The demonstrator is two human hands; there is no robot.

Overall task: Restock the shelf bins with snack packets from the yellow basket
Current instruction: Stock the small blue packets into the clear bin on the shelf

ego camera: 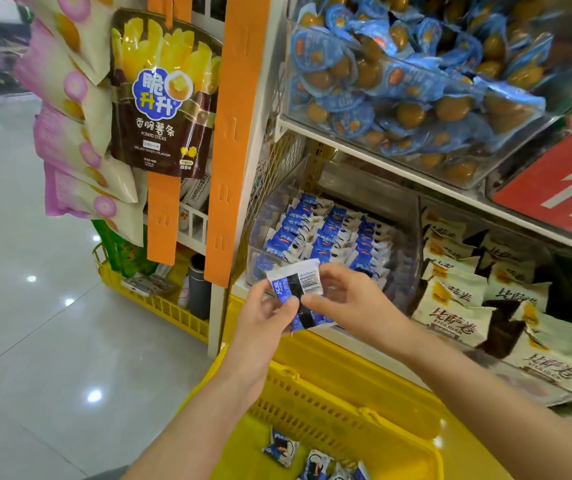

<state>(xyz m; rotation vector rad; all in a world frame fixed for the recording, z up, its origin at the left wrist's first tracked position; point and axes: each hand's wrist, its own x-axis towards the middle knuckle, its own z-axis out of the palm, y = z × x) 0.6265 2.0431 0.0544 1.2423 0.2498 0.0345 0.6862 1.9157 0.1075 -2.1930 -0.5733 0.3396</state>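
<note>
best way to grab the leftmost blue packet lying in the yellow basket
Pinch its upper sealed end, coming from above: the packet lies loose on the basket floor, apart from the others, and the basket walls block a sideways reach.

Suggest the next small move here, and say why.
Probably move the packets forward into the clear bin: the left hand and right hand both grip them just in front of it, and the rows inside show the same blue-and-white wrappers.
</note>
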